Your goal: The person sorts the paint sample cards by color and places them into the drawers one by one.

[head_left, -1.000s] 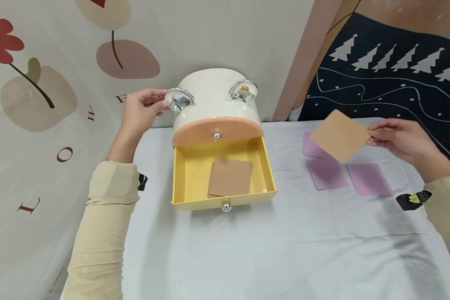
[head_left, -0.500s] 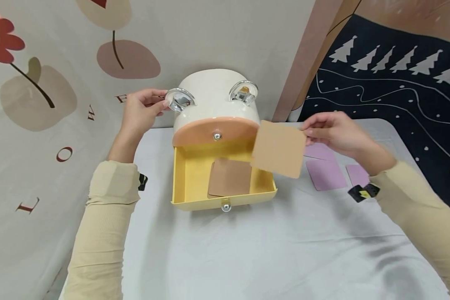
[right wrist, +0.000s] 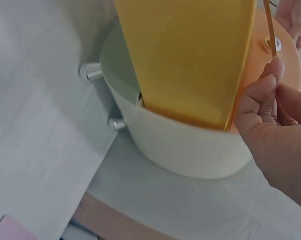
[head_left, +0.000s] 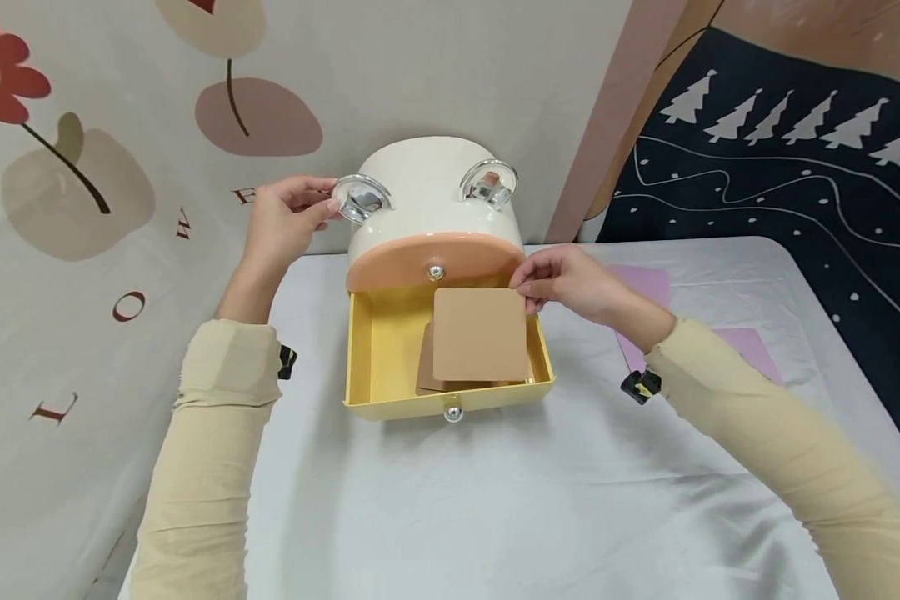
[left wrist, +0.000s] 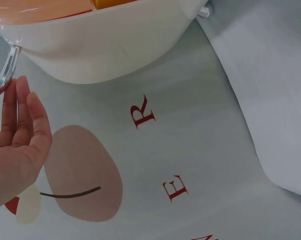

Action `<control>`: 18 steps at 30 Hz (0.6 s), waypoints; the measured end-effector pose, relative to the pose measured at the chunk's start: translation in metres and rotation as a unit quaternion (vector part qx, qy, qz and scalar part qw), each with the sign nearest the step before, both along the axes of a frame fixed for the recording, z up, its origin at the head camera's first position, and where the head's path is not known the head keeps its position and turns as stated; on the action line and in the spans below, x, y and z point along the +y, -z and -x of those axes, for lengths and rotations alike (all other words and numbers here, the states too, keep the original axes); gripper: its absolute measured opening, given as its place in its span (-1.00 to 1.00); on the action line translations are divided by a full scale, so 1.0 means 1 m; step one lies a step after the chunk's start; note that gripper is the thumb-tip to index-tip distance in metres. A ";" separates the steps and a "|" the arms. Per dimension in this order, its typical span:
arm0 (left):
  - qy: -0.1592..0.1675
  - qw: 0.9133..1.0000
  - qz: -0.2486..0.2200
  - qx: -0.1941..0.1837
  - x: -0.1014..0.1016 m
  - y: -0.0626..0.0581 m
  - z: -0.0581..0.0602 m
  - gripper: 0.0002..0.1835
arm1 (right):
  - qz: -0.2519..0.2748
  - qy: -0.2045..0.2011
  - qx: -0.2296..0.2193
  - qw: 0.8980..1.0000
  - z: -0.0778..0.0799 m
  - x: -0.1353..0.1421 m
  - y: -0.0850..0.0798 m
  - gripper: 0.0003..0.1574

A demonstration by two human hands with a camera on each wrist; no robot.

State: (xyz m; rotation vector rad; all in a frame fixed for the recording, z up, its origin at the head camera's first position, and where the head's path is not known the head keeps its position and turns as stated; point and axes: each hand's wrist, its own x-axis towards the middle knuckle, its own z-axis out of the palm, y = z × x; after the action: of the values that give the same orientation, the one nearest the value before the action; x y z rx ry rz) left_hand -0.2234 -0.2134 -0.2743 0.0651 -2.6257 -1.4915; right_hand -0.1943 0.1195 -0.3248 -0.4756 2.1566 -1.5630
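My right hand (head_left: 570, 283) pinches a square tan card (head_left: 480, 335) by its corner, over the right part of a pulled-out yellow drawer (head_left: 390, 350). Beneath it in the drawer lie brown cards (head_left: 426, 367), mostly covered. In the right wrist view the tan card (right wrist: 269, 27) is seen edge-on between thumb and fingers. The drawer belongs to a white rounded box (head_left: 435, 179) with an orange front (head_left: 397, 262) and two shiny round ears. My left hand (head_left: 285, 218) pinches the left ear (head_left: 362, 198) between thumb and fingers; the left wrist view cuts off the thumb.
Pink-purple cards (head_left: 645, 283) lie on the white cloth (head_left: 450, 500) to the right, partly behind my right forearm. A printed curtain (head_left: 420, 67) hangs close behind the box. A dark cloth with white trees (head_left: 780, 167) hangs at the right.
My right hand has carried the tan card leftward from above the purple cards to over the drawer, where it now covers much of the brown cards. My left hand stays on the ear.
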 end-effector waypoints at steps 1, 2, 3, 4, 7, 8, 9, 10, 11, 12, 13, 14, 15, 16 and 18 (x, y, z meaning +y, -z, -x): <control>0.001 1.000 -0.001 0.001 0.000 0.000 0.000 -0.69 | -0.002 -0.007 -0.003 1.000 0.000 -0.002 0.000 -0.87; 0.001 1.000 -0.003 0.002 0.000 0.000 0.001 -0.70 | -0.003 -0.013 -0.003 1.000 0.000 -0.003 0.001 -0.87; 0.003 1.000 -0.004 0.004 0.000 0.000 0.001 -0.70 | -0.003 -0.020 -0.004 1.000 0.000 -0.004 0.002 -0.86; 0.003 1.000 -0.006 0.005 0.000 0.000 0.001 -0.70 | -0.002 -0.023 -0.005 1.000 0.000 -0.005 0.002 -0.86; 0.005 1.000 -0.010 0.008 0.000 0.001 0.002 -0.71 | -0.001 -0.026 -0.003 1.000 0.001 -0.002 0.002 -0.84; 0.005 1.000 -0.010 0.008 0.000 0.000 0.002 -0.71 | -0.001 -0.024 -0.003 1.000 0.002 0.000 0.002 -0.84; 0.005 1.000 -0.009 0.008 0.000 0.000 0.002 -0.71 | -0.004 -0.022 -0.002 1.000 0.002 0.003 0.002 -0.84; 0.004 1.000 -0.006 0.008 0.000 0.000 0.001 -0.70 | -0.008 -0.017 0.000 1.000 0.002 0.006 0.002 -0.84; 0.003 1.000 -0.004 0.006 0.000 0.000 0.001 -0.70 | -0.014 -0.014 0.001 1.000 0.003 0.010 0.001 -0.82; 0.002 1.000 -0.002 0.005 0.000 0.000 0.001 -0.70 | -0.023 -0.010 0.005 1.000 0.003 0.014 0.001 -0.82; 0.000 1.000 0.000 0.003 0.000 0.000 0.001 -0.70 | -0.033 -0.005 0.009 0.999 0.003 0.019 -0.001 -0.82; -0.001 1.000 0.000 0.001 0.000 0.000 0.001 -0.69 | -0.042 -0.001 0.013 0.999 0.002 0.024 -0.002 -0.81; -0.002 1.000 0.002 0.001 0.000 0.000 0.000 -0.69 | -0.051 0.004 0.018 0.999 0.002 0.029 -0.003 -0.81; -0.002 1.000 0.003 0.000 0.000 0.000 0.000 -0.69 | -0.058 0.010 0.023 0.998 0.001 0.034 -0.004 -0.80; -0.003 1.000 0.003 0.000 0.000 0.001 0.000 -0.69 | -0.080 0.025 0.032 0.996 -0.001 0.047 -0.005 -0.79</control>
State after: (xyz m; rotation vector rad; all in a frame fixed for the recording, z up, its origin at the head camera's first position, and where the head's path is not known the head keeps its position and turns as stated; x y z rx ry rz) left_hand -0.2233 -0.2134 -0.2749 0.0722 -2.6272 -1.4812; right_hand -0.1936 0.1664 -0.3203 -0.4293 2.3360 -1.4037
